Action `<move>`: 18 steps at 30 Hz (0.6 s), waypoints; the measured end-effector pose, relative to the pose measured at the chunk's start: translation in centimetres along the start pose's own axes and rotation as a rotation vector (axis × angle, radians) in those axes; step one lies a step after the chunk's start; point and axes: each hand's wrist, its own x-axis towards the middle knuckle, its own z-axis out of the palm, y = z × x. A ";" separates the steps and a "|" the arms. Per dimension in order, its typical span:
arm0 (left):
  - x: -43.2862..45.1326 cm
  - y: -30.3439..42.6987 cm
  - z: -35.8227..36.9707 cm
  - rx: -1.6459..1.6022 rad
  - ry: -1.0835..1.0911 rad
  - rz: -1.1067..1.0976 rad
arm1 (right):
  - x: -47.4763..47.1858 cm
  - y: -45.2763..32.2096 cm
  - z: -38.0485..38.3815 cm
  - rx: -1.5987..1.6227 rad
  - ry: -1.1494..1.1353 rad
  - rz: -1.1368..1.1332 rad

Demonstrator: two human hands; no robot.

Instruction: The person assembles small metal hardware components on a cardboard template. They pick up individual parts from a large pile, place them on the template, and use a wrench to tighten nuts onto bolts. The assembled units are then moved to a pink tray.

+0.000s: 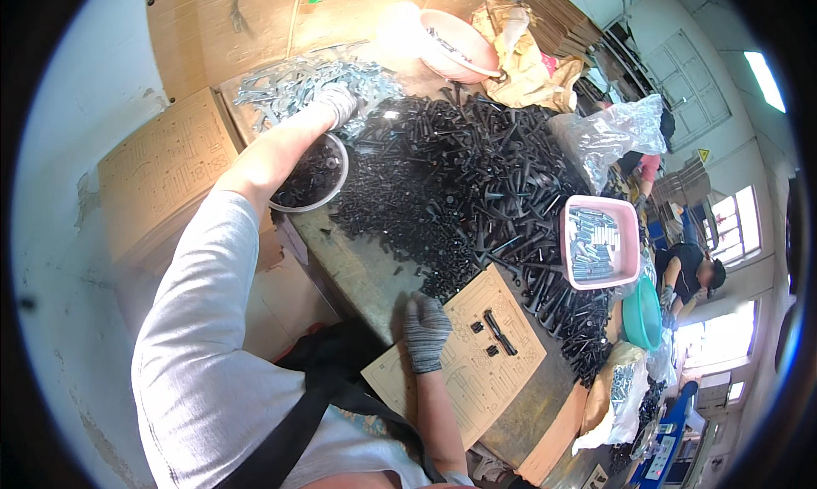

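My left hand (339, 105), in a grey-white knit glove, reaches into a pile of flat silvery metal strips (281, 90) at the far left of the bench; its fingertips are hard to make out. Below that wrist stands a round tub (313, 176) of small black parts, partly covered by my forearm. My right hand (427, 332), in a grey striped glove, rests at the left edge of a cardboard sheet (472, 387) printed with part outlines. Its fingers look curled, and whether they grip anything is hidden. On the sheet lie a long black part (500, 332) and two small black pieces (484, 339).
A large heap of black bolts and small hardware (485, 163) covers the bench. A pink bin (600, 283) holds silvery rods, beside a green basin (641, 313). A pink bowl (459, 71) stands behind. Stacked printed cardboard (169, 150) is at left. Another person (686, 269) works at right.
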 end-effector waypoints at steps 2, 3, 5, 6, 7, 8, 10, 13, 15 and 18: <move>0.3 -0.7 0.2 0.052 -0.063 0.094 | -0.1 0.0 -0.1 0.010 0.001 -0.003; 0.5 -1.1 -0.2 0.127 -0.124 0.201 | -0.2 -0.2 -0.1 0.009 -0.009 0.010; -0.2 -2.0 -1.7 -0.274 0.021 0.237 | -0.2 -0.5 -0.3 -0.013 -0.013 0.013; -0.5 -1.7 -2.7 -0.457 0.074 0.179 | -0.2 -0.8 -0.4 -0.028 0.004 0.005; -1.3 -1.1 -3.7 -0.638 0.084 0.091 | -0.1 -1.0 -0.5 0.067 -0.003 0.054; -2.2 -0.2 -4.9 -0.864 -0.007 0.112 | 0.0 -1.2 -0.7 0.156 0.010 0.094; -4.9 3.0 -7.1 -1.246 -0.124 0.205 | 0.6 -1.7 -1.3 0.481 0.016 0.242; -11.6 9.4 -8.8 -1.548 -0.315 0.336 | 2.3 -2.4 -2.8 0.750 0.027 0.256; -16.0 14.4 -8.9 -1.318 -0.183 0.354 | 3.0 -2.8 -4.2 0.656 0.090 0.123; -21.3 20.2 -8.6 -1.423 -0.450 0.288 | 2.6 -2.8 -6.8 0.892 0.138 0.087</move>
